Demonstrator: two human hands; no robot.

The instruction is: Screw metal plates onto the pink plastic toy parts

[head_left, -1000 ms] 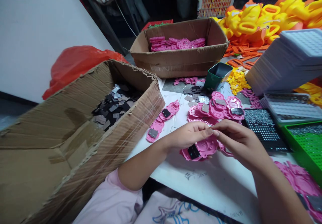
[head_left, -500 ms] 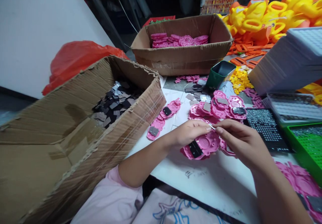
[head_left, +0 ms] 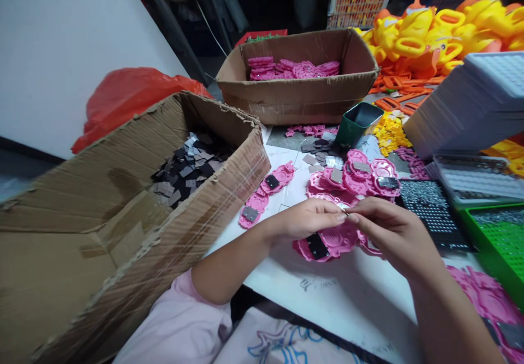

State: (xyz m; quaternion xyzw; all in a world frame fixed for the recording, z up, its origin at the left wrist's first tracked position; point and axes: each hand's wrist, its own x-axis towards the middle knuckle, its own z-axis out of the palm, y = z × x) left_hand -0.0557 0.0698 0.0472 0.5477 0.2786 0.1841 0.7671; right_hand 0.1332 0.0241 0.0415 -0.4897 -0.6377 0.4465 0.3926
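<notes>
My left hand (head_left: 313, 219) and my right hand (head_left: 382, 222) meet fingertip to fingertip above the pink plastic shells (head_left: 338, 238). Both pinch something small and thin between them, too small to name. Below my left hand, one shell carries a black rectangular plate (head_left: 317, 245). More pink shells (head_left: 358, 175) with grey and black plates are heaped just behind my hands. Two joined pink pieces (head_left: 254, 209) lie on the white table sheet to the left, with a dark and a grey plate on them.
An open carton (head_left: 237, 189) with dark plates fills the left; another carton (head_left: 298, 99) holds pink parts. A green cup (head_left: 358, 126), a black tray of small metal pieces (head_left: 436, 214), a green tray (head_left: 497, 244) and yellow toys (head_left: 421, 31) stand on the right.
Both hands keep their pinch, and my fingertips have shifted very slightly over the shells. The whole view has moved a little.
</notes>
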